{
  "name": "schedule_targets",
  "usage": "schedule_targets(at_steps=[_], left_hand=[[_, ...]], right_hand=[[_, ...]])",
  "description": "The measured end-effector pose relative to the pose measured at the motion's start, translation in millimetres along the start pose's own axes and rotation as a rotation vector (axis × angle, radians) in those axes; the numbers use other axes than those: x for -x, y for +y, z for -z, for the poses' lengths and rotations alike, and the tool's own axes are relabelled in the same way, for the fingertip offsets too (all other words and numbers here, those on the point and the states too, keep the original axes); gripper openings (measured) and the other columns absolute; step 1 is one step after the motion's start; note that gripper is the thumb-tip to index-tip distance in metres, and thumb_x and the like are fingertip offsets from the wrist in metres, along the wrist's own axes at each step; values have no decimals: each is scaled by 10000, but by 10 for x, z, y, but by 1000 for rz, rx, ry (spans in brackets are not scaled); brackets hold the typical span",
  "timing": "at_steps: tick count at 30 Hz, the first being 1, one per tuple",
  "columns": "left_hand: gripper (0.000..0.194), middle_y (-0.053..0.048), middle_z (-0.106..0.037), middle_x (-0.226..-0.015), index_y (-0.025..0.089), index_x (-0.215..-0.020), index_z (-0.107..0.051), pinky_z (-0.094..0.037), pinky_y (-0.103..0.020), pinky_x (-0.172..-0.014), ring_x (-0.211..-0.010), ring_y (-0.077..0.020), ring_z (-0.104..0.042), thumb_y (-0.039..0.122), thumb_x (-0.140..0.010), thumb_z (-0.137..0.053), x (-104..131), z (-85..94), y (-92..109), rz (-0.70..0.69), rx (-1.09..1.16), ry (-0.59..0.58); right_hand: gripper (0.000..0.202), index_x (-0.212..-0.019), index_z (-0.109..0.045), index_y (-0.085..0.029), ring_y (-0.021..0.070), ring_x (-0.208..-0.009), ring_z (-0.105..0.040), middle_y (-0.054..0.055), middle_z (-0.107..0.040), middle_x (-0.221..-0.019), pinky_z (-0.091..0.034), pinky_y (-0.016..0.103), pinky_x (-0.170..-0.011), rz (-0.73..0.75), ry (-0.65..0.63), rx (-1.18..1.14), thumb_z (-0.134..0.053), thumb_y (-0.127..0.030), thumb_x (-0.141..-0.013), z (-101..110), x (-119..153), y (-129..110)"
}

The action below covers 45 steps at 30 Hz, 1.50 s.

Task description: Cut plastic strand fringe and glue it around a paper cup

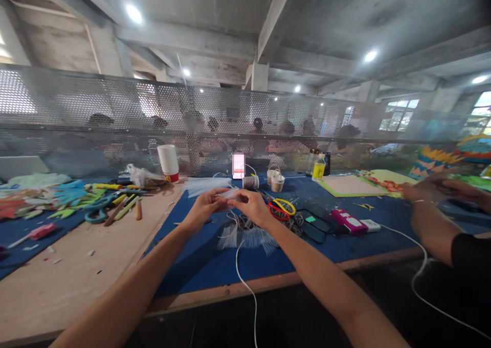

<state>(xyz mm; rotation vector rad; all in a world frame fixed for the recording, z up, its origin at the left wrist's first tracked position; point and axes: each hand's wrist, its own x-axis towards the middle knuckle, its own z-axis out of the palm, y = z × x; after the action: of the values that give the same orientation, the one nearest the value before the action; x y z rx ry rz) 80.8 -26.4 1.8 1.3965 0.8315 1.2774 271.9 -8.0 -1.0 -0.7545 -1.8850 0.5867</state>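
Over the blue table mat [192,276], my left hand [203,210] and my right hand [251,204] meet fingertip to fingertip. Both hold a small, pale translucent piece [228,194] between pinched fingers; its exact shape is hard to make out. Below and behind my right hand lie a bundle of clear strips [249,238] and tangled grey wire. Scissors with yellow and red handles [282,210] rest just right of my right hand. A sheet of white translucent material [203,186] lies beyond my hands, near a spool [250,181].
Stacked cups [168,162], tools and blue-handled scissors [100,210] are at left. Right are small cups [277,182], a yellow-labelled bottle [318,168], paper sheets [353,184], a magenta box [348,222] and a white cable [424,258]. Another person's arms [433,220] reach in. A perforated screen [222,112] stands behind.
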Motion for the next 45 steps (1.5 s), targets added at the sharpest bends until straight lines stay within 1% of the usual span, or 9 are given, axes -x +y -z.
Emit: schedule_targets(at_steps=[4,7,10,13,17,23,28,35,45], left_hand=[[557,-87,-782,-950,146,-1153,-674,-563,-354,-862,-887,-235,-738,338,-673,-884,11,-17,0,4,38,2],[520,-92,-776,-993,150,-1160,-686,-562,-328,-857,-918,-226,-731,348,-712,-860,26,-24,21,34,100,-26],[367,-96,-771,-983,136,-1034,-717,-570,-327,-864,-907,-217,-729,368,-767,-816,30,-27,41,90,165,-45],[294,-71,-764,-903,144,-904,-684,-589,-352,-850,-843,-206,-733,346,-748,-830,31,-35,53,108,180,1],[341,-30,-745,-797,168,-890,-627,-602,-362,-794,-774,-199,-732,383,-729,-836,38,-50,44,78,127,45],[383,-42,-758,-809,178,-903,-605,-600,-403,-810,-770,-220,-740,463,-746,-805,37,-57,4,41,29,46],[380,-46,-750,-813,166,-886,-629,-597,-373,-783,-770,-210,-726,480,-749,-796,52,-99,36,29,27,48],[451,-63,-763,-829,157,-872,-628,-572,-313,-723,-766,-210,-727,352,-591,-923,54,-149,77,58,4,42],[386,-23,-715,-766,158,-808,-653,-558,-297,-720,-706,-162,-669,372,-609,-905,56,-133,45,-10,-2,69]], right_hand=[[272,-885,-742,-169,172,-758,-649,24,-726,-814,-498,239,-704,-2,21,-72,-711,-434,-831,-14,-12,32],[252,-883,-734,-172,186,-791,-669,31,-736,-838,-519,256,-740,3,28,-95,-699,-418,-840,-16,-18,49],[220,-882,-724,-175,182,-779,-670,29,-734,-832,-522,256,-740,12,35,-95,-700,-390,-839,-7,-18,51],[188,-878,-713,-179,178,-777,-664,24,-724,-825,-516,254,-739,30,39,-94,-694,-363,-846,3,-17,41],[167,-860,-702,-177,177,-775,-659,25,-713,-817,-507,256,-744,41,57,-92,-685,-343,-852,1,-16,26],[195,-829,-701,-179,171,-732,-637,23,-706,-785,-490,248,-701,14,88,-36,-669,-369,-861,-29,-15,43],[203,-824,-701,-186,174,-731,-637,18,-704,-779,-486,250,-698,13,131,-22,-670,-383,-859,-33,-20,65],[208,-837,-708,-189,169,-724,-623,14,-696,-774,-475,241,-675,-6,146,27,-663,-390,-864,-27,-22,107],[214,-858,-704,-190,156,-699,-601,9,-682,-765,-466,233,-652,1,138,-16,-671,-402,-858,-42,-5,69]])
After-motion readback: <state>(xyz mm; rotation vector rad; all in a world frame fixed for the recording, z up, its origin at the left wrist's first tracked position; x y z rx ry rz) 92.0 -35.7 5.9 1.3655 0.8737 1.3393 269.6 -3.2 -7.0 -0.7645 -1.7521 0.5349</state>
